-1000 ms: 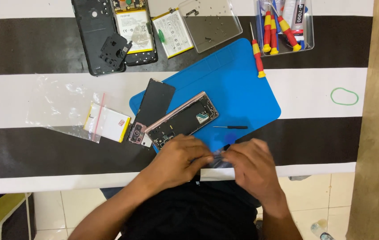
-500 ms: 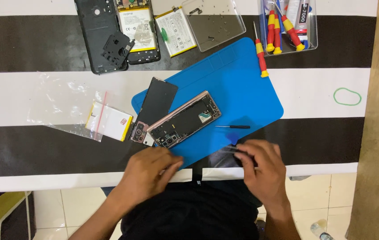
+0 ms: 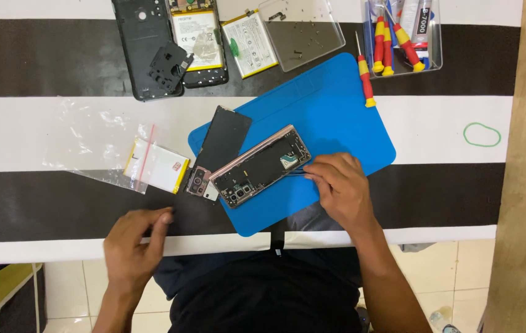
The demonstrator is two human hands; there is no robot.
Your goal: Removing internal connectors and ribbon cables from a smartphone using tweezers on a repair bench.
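Centre frame, one opened phone lies on a blue mat; the right hand grips tweezers at its edge. Lower left, the left hand rests loose, holding nothing. Four screwdrivers sit upper right.

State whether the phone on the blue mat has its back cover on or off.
Off: the phone lies on the blue mat with its inner parts exposed inside the frame.

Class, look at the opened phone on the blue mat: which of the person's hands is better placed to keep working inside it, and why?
Right. The right hand holds a thin tool at the opened phone on the blue mat; the left hand rests apart.
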